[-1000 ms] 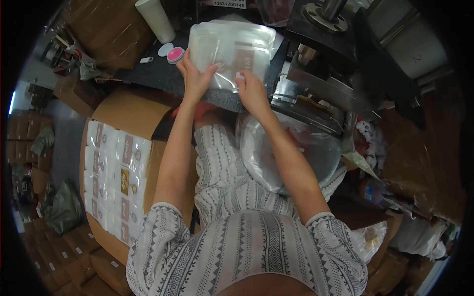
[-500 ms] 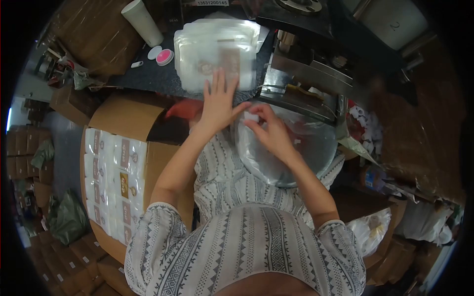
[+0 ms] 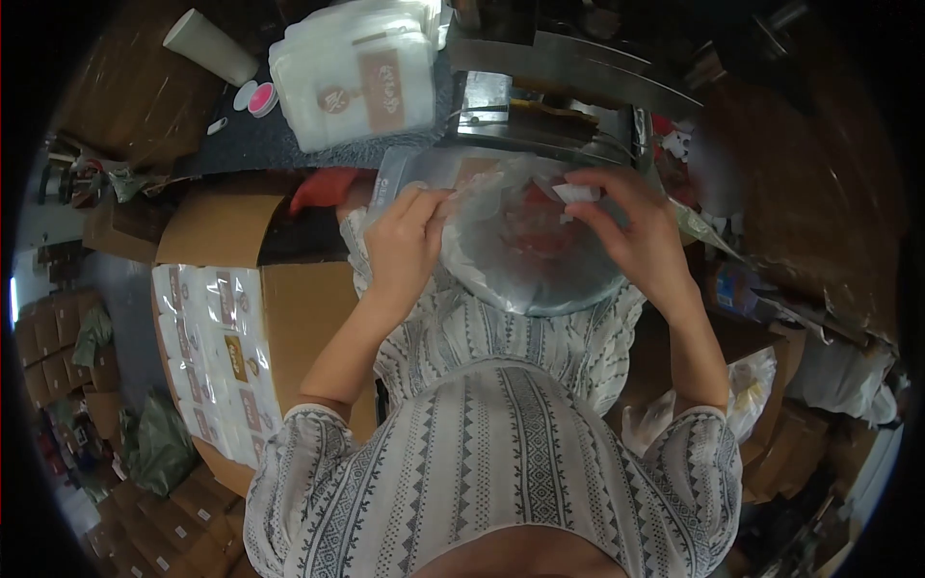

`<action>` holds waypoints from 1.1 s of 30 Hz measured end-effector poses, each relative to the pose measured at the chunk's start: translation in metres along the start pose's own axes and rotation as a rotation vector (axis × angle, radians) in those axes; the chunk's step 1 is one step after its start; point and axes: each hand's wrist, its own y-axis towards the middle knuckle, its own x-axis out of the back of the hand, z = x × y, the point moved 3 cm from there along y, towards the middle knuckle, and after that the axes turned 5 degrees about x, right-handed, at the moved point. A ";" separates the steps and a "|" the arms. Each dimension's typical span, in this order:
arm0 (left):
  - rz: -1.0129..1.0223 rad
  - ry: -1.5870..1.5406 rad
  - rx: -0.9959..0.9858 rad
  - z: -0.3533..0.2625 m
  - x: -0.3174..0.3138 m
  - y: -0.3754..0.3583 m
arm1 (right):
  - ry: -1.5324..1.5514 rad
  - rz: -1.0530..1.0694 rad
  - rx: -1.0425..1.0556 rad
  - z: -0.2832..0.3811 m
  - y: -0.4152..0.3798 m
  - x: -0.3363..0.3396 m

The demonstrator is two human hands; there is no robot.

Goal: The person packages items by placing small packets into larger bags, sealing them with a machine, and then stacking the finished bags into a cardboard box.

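My left hand (image 3: 405,241) pinches the edge of a clear plastic bag (image 3: 416,168) with a brown print, stretched over my lap. My right hand (image 3: 631,231) holds a small white piece (image 3: 578,194) between thumb and fingers; its kind cannot be made out. Under both hands a round basin (image 3: 540,289) lined with clear plastic sits on my lap, with something reddish showing inside. Beyond them, on the dark table, lies a stack of printed plastic bags (image 3: 356,91), translucent with a brown label.
A carton (image 3: 313,318) packed with printed white packs (image 3: 226,356) stands at my left. On the table are a white cup (image 3: 210,48) lying over and a small round pink tub (image 3: 262,99). A metal machine (image 3: 568,67) stands at the back, and red cloth (image 3: 321,191) hangs below the table edge.
My left hand has come off the stack toward me and now has a bag in it. My right hand has moved right with the white piece. The view has shifted.
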 end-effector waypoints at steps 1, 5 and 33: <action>0.028 -0.025 0.020 -0.006 0.000 0.000 | -0.153 0.005 0.137 0.003 0.003 0.000; 0.084 -0.058 0.000 -0.017 -0.003 0.001 | -0.157 0.056 0.206 0.003 0.007 0.000; 0.135 -0.165 0.337 0.045 -0.039 0.082 | -0.768 -0.044 -0.081 -0.128 -0.001 0.062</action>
